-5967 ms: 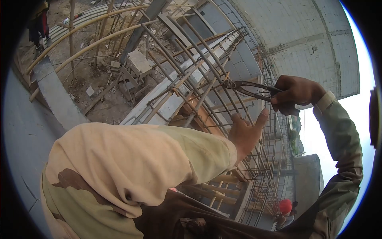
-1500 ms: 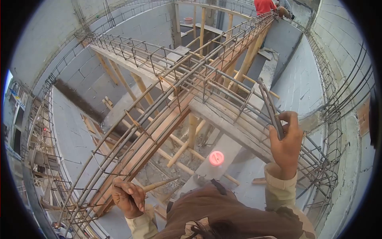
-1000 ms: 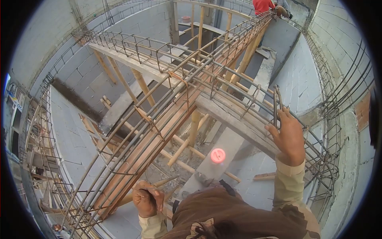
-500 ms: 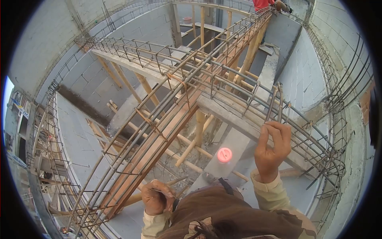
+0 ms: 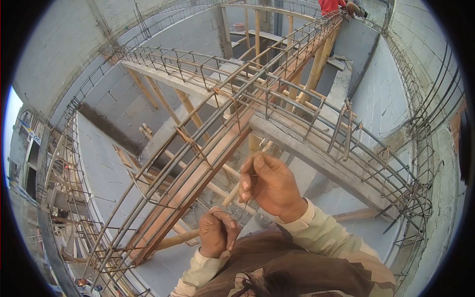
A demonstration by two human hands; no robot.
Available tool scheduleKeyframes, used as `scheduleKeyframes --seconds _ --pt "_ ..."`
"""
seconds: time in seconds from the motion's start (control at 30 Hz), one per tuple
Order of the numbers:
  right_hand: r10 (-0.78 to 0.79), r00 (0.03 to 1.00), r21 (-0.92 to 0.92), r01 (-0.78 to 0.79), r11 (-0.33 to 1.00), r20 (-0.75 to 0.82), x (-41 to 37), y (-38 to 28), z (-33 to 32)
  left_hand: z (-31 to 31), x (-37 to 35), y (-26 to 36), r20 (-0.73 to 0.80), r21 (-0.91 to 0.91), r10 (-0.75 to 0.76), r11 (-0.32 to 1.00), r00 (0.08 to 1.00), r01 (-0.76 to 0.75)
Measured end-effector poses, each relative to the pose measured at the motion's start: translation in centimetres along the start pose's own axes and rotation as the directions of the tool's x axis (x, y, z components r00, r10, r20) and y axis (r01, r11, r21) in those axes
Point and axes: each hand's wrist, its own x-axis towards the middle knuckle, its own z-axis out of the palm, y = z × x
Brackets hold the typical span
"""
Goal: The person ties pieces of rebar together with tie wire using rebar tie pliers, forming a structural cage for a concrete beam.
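Steel rebar cage [image 5: 190,143] stands assembled, stirrups on. Below it, left hand [image 5: 217,236] is balled in a fist near the chest; contents not discernible. Beside it, right hand [image 5: 272,187] pinches a thin tie wire [image 5: 250,184], clear of the bars. Far right, pincers [image 5: 348,129] hang on the rebar, unheld. Judged: tie not yet begun.

Grey block walls [image 5: 59,54], rebar beam cages [image 5: 163,63], timber props [image 5: 188,106], open daylight

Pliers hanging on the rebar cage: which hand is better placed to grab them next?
Right, probably. The right hand is raised and nearer the pliers, which hang on the rebar cage to its right, though it pinches a thin wire. The left hand is a closed fist low at the chest.
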Motion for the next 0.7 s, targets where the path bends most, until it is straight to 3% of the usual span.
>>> scheduleKeyframes --seconds 0.03,0.07,0.1,0.13,0.17,0.2,0.23,0.27,0.4,0.47,0.6,0.7 --pt "0.003 1.000 0.002 -0.003 1.000 -0.001 1.0 -0.9 -0.9 -0.5 -0.4 -0.3 0.017 0.111 0.049 0.993 0.999 -0.050" --pt "-0.103 0.992 0.029 0.105 0.994 -0.079 2.2 -2.0 -2.4 -0.3 -0.3 -0.4 0.013 0.111 0.048 0.993 0.999 -0.049" --pt "-0.204 0.966 0.046 0.214 0.976 -0.160 2.8 -2.6 -3.1 0.1 0.0 -0.5 0.125 0.558 0.038 0.823 0.991 -0.102" --pt "-0.204 0.966 0.047 0.214 0.976 -0.158 2.9 -2.4 -3.0 0.3 0.3 -0.6 0.220 0.867 -0.023 0.462 0.975 -0.185" --pt "-0.199 0.960 -0.082 0.186 0.979 -0.195 3.2 -2.2 -2.6 0.3 0.6 -0.6 0.221 0.869 -0.019 0.458 0.975 -0.188" --pt "-0.199 0.953 -0.207 0.152 0.966 -0.230 3.5 -2.1 -2.3 0.0 1.0 -0.6 0.241 0.903 -0.210 0.407 0.948 -0.140" --pt "-0.201 0.954 -0.202 0.156 0.967 -0.223 3.8 -2.1 -2.5 -0.1 1.4 -0.5 0.242 0.934 -0.395 0.343 0.886 -0.102" --pt "-0.202 0.946 -0.293 0.124 0.948 -0.255 4.2 -1.8 -3.0 0.0 1.6 0.1 0.288 0.877 -0.308 0.465 0.907 -0.120" --pt "-0.156 0.950 -0.538 -0.015 0.843 -0.271 5.5 -0.9 -6.3 -0.2 5.3 4.4 0.200 0.866 0.086 0.451 0.976 -0.217" --pt "-0.190 0.960 -0.594 0.032 0.804 -0.206 5.9 -0.6 -6.1 1.3 8.2 6.8 0.027 0.866 0.114 0.493 0.993 -0.080" --pt "-0.281 0.956 -0.697 0.143 0.702 -0.087 6.7 0.7 -5.8 2.4 14.7 3.8 0.006 0.854 0.227 0.506 0.974 -0.124" --pt "-0.322 0.943 -0.774 0.143 0.617 -0.082 6.6 0.9 -6.0 3.0 17.7 1.9 -0.083 0.907 0.209 0.421 0.974 -0.013"
